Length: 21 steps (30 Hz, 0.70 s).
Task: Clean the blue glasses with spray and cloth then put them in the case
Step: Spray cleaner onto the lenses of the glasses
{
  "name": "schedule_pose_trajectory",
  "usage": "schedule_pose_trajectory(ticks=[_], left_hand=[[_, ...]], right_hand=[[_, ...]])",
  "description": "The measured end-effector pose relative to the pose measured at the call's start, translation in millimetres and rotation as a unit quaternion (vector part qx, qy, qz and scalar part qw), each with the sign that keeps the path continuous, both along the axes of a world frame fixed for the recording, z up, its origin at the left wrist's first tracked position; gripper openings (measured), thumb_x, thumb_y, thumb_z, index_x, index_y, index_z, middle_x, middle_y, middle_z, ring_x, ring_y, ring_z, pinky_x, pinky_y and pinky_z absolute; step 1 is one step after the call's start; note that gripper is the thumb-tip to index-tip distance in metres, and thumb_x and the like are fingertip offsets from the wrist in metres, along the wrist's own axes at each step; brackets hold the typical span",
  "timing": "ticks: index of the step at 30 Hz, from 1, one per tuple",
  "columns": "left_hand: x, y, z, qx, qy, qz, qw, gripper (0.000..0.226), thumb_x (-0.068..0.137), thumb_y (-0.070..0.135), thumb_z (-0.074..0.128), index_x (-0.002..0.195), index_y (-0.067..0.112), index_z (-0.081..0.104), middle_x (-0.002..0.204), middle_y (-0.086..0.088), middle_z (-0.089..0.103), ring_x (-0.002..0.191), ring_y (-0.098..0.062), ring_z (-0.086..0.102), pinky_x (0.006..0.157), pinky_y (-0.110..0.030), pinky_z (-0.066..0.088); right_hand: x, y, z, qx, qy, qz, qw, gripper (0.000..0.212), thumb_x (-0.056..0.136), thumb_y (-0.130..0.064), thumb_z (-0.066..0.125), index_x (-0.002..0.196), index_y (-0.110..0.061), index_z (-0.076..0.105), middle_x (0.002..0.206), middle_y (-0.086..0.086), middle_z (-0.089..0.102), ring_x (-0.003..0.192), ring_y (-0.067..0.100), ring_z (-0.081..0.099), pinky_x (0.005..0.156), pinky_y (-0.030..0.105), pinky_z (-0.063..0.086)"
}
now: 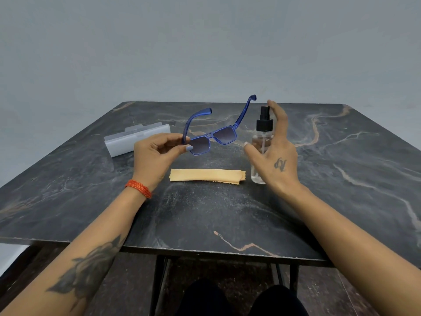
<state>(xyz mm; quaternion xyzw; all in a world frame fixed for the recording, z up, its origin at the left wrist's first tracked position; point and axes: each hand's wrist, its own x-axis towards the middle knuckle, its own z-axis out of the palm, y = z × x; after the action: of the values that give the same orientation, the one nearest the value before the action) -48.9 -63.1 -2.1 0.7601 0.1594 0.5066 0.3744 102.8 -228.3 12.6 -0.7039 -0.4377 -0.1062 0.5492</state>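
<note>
Now left hand (157,153) pinching blue glasses (213,139), right hand (276,151) around spray bottle (262,144)

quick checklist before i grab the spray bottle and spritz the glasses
1. Blue glasses held off the table, arms unfolded: ok, left hand pinches one corner.
2. Right hand free to take the spray bottle: ok, fingers open beside it, not yet gripping.
3. Bottle upright on the table, black pump on top: ok.
4. Nozzle aimed at the lenses: cannot tell.
5. Cloth within reach: ok, folded, lying in front of the hands.
6. Case ready: cannot tell whether it is open.
</note>
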Motion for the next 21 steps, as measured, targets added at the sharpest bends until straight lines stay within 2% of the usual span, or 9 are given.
schedule_pose_trajectory(ticks=[2, 5, 8, 12, 17, 21], left_hand=[[0, 1, 0, -0.006, 0.006, 0.0, 1.0, 0.023, 0.069, 0.011, 0.077, 0.09, 0.018, 0.071, 0.075, 0.023, 0.07, 0.078, -0.004, 0.067, 0.075, -0.017, 0.053], [0, 0, 0, -0.011, 0.014, -0.003, 1.0, 0.023, 0.069, 0.009, 0.076, 0.09, 0.017, 0.07, 0.073, 0.026, 0.069, 0.077, -0.002, 0.067, 0.073, -0.015, 0.053], [0, -1, 1, -0.022, 0.022, -0.005, 1.0, 0.023, 0.069, 0.008, 0.076, 0.088, 0.019, 0.07, 0.072, 0.028, 0.068, 0.075, 0.001, 0.067, 0.072, -0.012, 0.052], [0, -1, 1, -0.027, 0.031, -0.003, 0.999, 0.023, 0.07, 0.009, 0.076, 0.091, 0.018, 0.07, 0.071, 0.028, 0.068, 0.075, 0.003, 0.066, 0.072, -0.011, 0.051], [-1, -3, 1, -0.029, 0.033, -0.002, 0.999, 0.025, 0.07, 0.009, 0.076, 0.094, 0.014, 0.069, 0.082, 0.008, 0.069, 0.074, 0.004, 0.065, 0.072, -0.01, 0.051], [-1, -2, 1, -0.037, 0.041, 0.003, 0.998, 0.023, 0.069, 0.009, 0.076, 0.091, 0.014, 0.07, 0.07, 0.025, 0.069, 0.073, 0.003, 0.066, 0.071, -0.011, 0.051]], right_hand=[[5, -1, 1, 0.011, 0.002, -0.007, 1.0, 0.075, 0.079, -0.012, 0.06, 0.138, -0.032, 0.02, 0.073, 0.008, 0.063, 0.067, 0.022, 0.062, 0.063, 0.027, 0.051], [15, -3, 2, 0.01, 0.042, -0.005, 0.999, 0.06, 0.082, -0.016, 0.064, 0.131, -0.02, 0.03, 0.081, -0.001, 0.06, 0.076, 0.015, 0.061, 0.067, 0.02, 0.046], [24, -9, 2, 0.006, 0.079, 0.0, 0.997, 0.05, 0.082, -0.018, 0.068, 0.122, -0.012, 0.039, 0.09, -0.003, 0.057, 0.083, 0.014, 0.06, 0.076, 0.027, 0.046], [33, -21, 0, -0.003, 0.075, -0.017, 0.997, 0.044, 0.081, -0.021, 0.07, 0.115, -0.01, 0.044, 0.082, -0.012, 0.052, 0.085, 0.017, 0.059, 0.074, 0.025, 0.046], [38, -28, -4, -0.01, 0.087, -0.029, 0.996, 0.047, 0.079, -0.024, 0.072, 0.113, -0.01, 0.043, 0.081, -0.014, 0.051, 0.085, 0.017, 0.058, 0.073, 0.026, 0.047], [37, -28, -4, -0.011, 0.092, -0.035, 0.995, 0.049, 0.078, -0.025, 0.073, 0.113, -0.009, 0.042, 0.082, -0.008, 0.052, 0.086, 0.019, 0.059, 0.075, 0.03, 0.048]])
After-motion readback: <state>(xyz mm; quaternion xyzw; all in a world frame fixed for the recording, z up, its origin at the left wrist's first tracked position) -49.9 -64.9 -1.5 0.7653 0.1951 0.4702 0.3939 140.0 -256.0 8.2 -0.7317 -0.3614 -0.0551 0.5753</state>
